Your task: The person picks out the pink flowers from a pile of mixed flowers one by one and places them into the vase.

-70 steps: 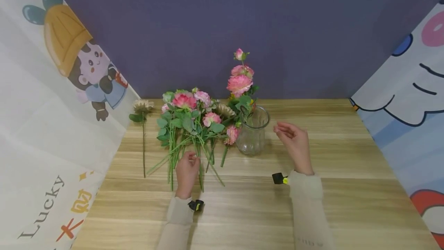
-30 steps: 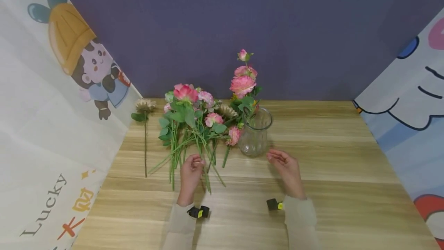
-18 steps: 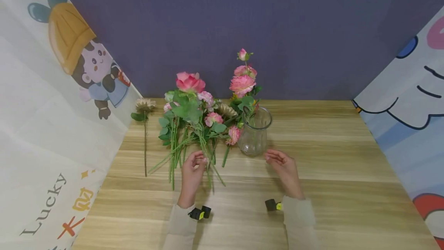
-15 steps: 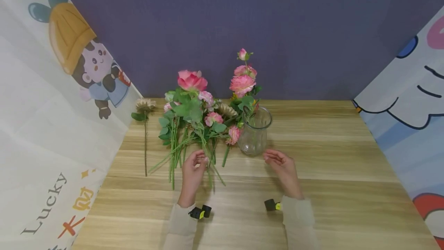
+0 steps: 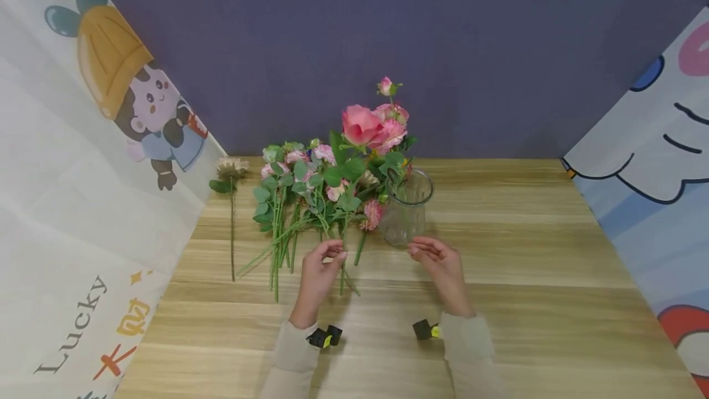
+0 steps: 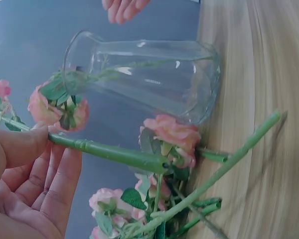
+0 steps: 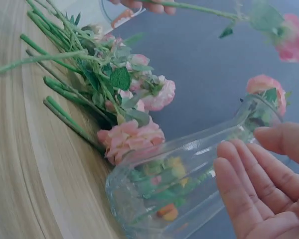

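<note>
My left hand [image 5: 320,273] pinches the green stem [image 6: 114,153] of an artificial pink rose [image 5: 360,125] between thumb and fingers. The bloom is raised above the flower pile, overlapping the vase's flowers in the head view. A clear glass vase [image 5: 403,226] stands upright to the right of that pile. Pink flowers [image 5: 390,131] on a stem in the vase lean out over its rim. My right hand [image 5: 440,270], fingers loosely bent and holding nothing, is beside the lower front of the vase; whether it touches the glass I cannot tell.
Several pink and pale artificial flowers [image 5: 324,154] lie piled left of the vase, their green stems [image 5: 275,263] toward me. A single beige flower [image 5: 231,168] lies apart at the far left. A dark wall [image 5: 471,60] closes the wooden table's [image 5: 526,251] back.
My left hand has lifted the pink rose out of the pile and carried it rightward toward the vase. My right hand has come down beside the vase and shifted slightly left.
</note>
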Demonstrator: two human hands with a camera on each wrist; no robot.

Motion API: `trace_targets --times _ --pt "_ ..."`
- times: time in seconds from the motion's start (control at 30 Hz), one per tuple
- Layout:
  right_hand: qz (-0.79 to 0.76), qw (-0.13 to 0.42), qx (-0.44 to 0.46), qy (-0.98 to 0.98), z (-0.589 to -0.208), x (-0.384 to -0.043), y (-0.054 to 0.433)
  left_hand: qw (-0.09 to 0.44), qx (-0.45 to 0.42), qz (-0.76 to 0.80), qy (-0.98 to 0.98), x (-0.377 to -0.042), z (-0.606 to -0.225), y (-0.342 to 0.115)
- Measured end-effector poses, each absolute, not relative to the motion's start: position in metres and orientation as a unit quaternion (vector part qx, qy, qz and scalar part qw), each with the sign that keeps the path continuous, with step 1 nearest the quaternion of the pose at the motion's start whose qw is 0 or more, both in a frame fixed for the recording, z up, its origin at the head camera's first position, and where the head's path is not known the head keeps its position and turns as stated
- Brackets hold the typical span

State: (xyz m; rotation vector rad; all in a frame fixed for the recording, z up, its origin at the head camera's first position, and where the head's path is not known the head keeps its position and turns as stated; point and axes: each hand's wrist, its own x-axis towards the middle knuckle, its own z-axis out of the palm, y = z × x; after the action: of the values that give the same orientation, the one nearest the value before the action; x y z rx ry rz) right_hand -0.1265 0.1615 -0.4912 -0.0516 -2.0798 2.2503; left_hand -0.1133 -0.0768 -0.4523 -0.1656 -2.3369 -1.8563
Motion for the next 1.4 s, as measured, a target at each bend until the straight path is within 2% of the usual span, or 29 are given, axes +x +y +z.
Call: trace_targets --times 0.43,0.63,0.93,1.17,1.4 --pt "0.765 0.036 -0.009 -0.643 -0.484 -0.124 0.14 0.066 -0.083 -0.595 -0.797 -0.11 -0.452 -0.054" --pt "0.775 0.05 0.006 -0.63 -0.479 -0.123 0.131 0.077 -0.106 -0.587 -0.799 -0.107 -0.45 -0.042" --pt "0.782 0.069 -0.009 -0.619 -0.469 -0.122 0.122 0.057 -0.135 -0.581 -0.801 -0.106 -0.453 -0.032" --pt "0.796 0.096 -0.039 -0.596 -0.463 -0.122 0.12 0.065 -0.147 -0.576 -0.801 -0.117 -0.493 -0.026" --pt "0.814 0.113 -0.059 -0.567 -0.462 -0.121 0.119 0.066 -0.17 -0.571 -0.8 -0.115 -0.492 -0.021"
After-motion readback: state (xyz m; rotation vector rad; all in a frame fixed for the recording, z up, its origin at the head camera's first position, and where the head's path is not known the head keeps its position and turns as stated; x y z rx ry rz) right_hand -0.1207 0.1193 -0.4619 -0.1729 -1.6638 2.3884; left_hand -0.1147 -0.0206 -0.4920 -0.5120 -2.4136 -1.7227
